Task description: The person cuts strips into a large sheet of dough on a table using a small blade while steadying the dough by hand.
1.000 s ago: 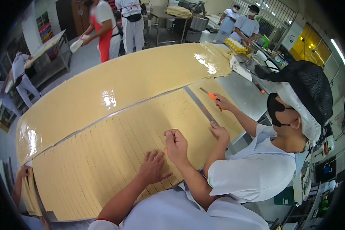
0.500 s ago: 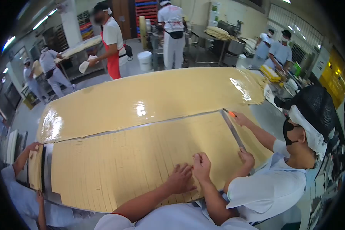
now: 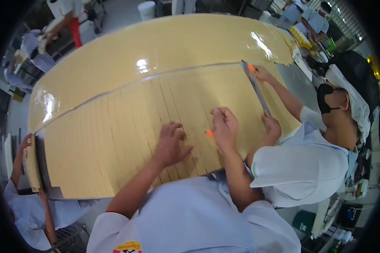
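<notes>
A wide pale-yellow dough sheet (image 3: 101,126) covers the table in front of me, its near part scored into long narrow strips. My left hand (image 3: 169,145) is over these strips with its fingers spread, and holds nothing. To its right, my right hand (image 3: 224,128) is closed around an orange cutter (image 3: 209,133). Only a short orange end sticks out on the left of that fist; the rest is hidden. Several dark cut lines run between and beyond my hands.
At my right a co-worker holds another orange cutter (image 3: 251,68) against a long metal straightedge (image 3: 256,90). A second person at the left grips a stack of sheets (image 3: 31,166). Behind a long gap lies a shiny, uncut sheet (image 3: 156,46). Other people stand farther back.
My view has tipped downward. My left hand has moved left, away from my right hand, and over the cut strips. The orange end by my right fist now shows clearly.
</notes>
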Motion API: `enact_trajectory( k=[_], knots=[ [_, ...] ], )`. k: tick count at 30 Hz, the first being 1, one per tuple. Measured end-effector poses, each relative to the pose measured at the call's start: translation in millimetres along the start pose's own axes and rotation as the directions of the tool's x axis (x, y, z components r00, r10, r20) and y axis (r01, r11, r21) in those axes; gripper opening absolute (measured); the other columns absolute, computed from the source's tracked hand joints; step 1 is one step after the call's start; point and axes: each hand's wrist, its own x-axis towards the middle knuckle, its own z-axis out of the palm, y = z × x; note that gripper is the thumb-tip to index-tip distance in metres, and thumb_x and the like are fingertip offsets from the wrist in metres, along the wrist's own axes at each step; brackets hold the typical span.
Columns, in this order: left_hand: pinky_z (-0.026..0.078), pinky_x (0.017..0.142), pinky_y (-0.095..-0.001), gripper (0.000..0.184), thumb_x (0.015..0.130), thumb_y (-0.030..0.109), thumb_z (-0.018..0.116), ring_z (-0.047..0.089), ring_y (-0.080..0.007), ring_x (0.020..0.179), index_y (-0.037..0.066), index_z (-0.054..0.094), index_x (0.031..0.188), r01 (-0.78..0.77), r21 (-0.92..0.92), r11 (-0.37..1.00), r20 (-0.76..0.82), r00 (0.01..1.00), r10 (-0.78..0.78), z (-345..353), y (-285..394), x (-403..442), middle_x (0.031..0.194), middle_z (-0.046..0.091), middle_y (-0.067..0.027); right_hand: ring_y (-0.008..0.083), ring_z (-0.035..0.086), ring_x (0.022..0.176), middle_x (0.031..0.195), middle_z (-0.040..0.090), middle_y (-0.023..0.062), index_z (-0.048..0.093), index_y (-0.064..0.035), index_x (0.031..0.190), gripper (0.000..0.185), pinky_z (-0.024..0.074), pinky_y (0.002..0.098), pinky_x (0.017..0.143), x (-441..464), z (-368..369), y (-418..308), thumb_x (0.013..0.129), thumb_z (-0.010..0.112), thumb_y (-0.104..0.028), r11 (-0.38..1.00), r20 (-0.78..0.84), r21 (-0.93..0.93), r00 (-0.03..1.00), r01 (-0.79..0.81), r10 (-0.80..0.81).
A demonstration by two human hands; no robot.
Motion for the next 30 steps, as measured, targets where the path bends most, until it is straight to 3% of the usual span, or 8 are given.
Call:
enact_trajectory(
  k=[8, 12, 16, 20, 22, 25, 28, 30],
  knots=[
    [0.025, 0.13, -0.0617, 0.046, 0.089, 0.037, 0.086, 0.036, -0.0479, 0.153, 0.006, 0.062, 0.113, 0.015, 0.012, 1.0, 0.118, 0.993, -0.017, 4.9, 19.2, -3.5, 0.152, 0.051, -0.0195, -0.0013, 0.041, 0.062, 0.073, 0.054, -0.0077, 0.069, -0.0023, 0.101, 0.02, 0.0326, 0.0221, 0.053, 10.7, 15.4, -11.2, 0.112, 0.064, -0.018, 0.999, 0.054, 0.051, 0.999, -0.011, 0.008],
    [0.018, 0.133, -0.0631, 0.054, 0.093, 0.052, 0.08, 0.029, -0.047, 0.159, 0.005, 0.064, 0.114, -0.098, 0.06, 0.993, 0.21, 0.974, 0.083, 24.2, 17.2, 11.8, 0.157, 0.047, -0.0191, 0.0006, 0.04, 0.054, 0.068, 0.049, -0.0073, 0.067, -0.0021, 0.103, 0.02, 0.0339, 0.0222, 0.048, 30.7, 21.8, 48.2, 0.113, 0.062, -0.019, 0.999, -0.021, -0.036, 1.0, 0.006, -0.007],
    [0.014, 0.134, -0.0645, 0.062, 0.095, 0.062, 0.074, 0.029, -0.0434, 0.161, 0.004, 0.066, 0.117, -0.165, 0.165, 0.972, 0.219, 0.967, 0.127, 31.7, 15.1, 15.2, 0.161, 0.046, -0.0176, 0.0005, 0.039, 0.055, 0.07, 0.051, -0.0075, 0.068, -0.0019, 0.104, 0.02, 0.0338, 0.0217, 0.05, 25.3, 21.5, 32.0, 0.113, 0.062, -0.019, 0.996, -0.014, -0.083, 0.999, 0.036, -0.038],
    [0.013, 0.133, -0.066, 0.067, 0.095, 0.064, 0.072, 0.027, -0.0425, 0.163, 0.002, 0.067, 0.119, -0.032, 0.092, 0.995, 0.221, 0.975, 0.011, 16.0, 22.6, 8.8, 0.162, 0.046, -0.017, 0.0002, 0.039, 0.055, 0.07, 0.052, -0.0076, 0.068, -0.0017, 0.105, 0.02, 0.0322, 0.0217, 0.05, 4.3, 40.2, -14.3, 0.113, 0.062, -0.019, 0.999, 0.038, -0.01, 0.998, 0.054, -0.053],
    [0.014, 0.132, -0.0668, 0.067, 0.094, 0.065, 0.073, 0.027, -0.0436, 0.162, 0.003, 0.067, 0.119, 0.041, 0.043, 0.998, 0.061, 0.997, -0.044, 19.2, 16.8, -3.2, 0.161, 0.046, -0.0181, -0.0001, 0.039, 0.056, 0.07, 0.051, -0.0078, 0.068, -0.0018, 0.105, 0.02, 0.0314, 0.0218, 0.05, 4.7, 47.9, 4.5, 0.113, 0.062, -0.019, 0.998, 0.052, 0.055, 0.998, 0.024, -0.027],
    [0.016, 0.132, -0.0664, 0.064, 0.092, 0.063, 0.077, 0.027, -0.0445, 0.161, 0.005, 0.064, 0.118, 0.008, 0.196, 0.98, 0.235, 0.97, -0.055, 24.7, 8.6, -12.5, 0.16, 0.045, -0.0178, -0.0007, 0.039, 0.058, 0.07, 0.051, -0.0079, 0.068, -0.0023, 0.105, 0.02, 0.0307, 0.0214, 0.05, 12.4, 49.4, 44.9, 0.113, 0.062, -0.019, 0.993, 0.084, -0.102, 0.995, 0.056, -0.048],
    [0.016, 0.132, -0.0668, 0.068, 0.091, 0.063, 0.077, 0.027, -0.0438, 0.161, 0.005, 0.063, 0.123, 0.004, 0.206, 0.978, 0.222, 0.974, -0.051, 7.8, 15.4, -4.1, 0.16, 0.045, -0.0175, -0.0004, 0.039, 0.059, 0.07, 0.05, -0.0083, 0.068, -0.0026, 0.105, 0.019, 0.0316, 0.0217, 0.052, 8.0, 51.5, 5.3, 0.113, 0.062, -0.019, 0.998, 0.051, -0.052, 0.997, -0.047, 0.05],
    [0.016, 0.132, -0.067, 0.071, 0.091, 0.065, 0.077, 0.028, -0.0432, 0.161, 0.004, 0.062, 0.125, 0.0, 0.202, 0.979, 0.164, 0.986, -0.034, 6.7, 14.5, 3.3, 0.159, 0.045, -0.0173, 0.0, 0.039, 0.059, 0.069, 0.048, -0.0084, 0.067, -0.0027, 0.105, 0.019, 0.0318, 0.0217, 0.052, 8.6, 54.9, -4.1, 0.113, 0.062, -0.019, 0.996, 0.054, -0.014, 0.994, 0.091, -0.091]
  ],
)
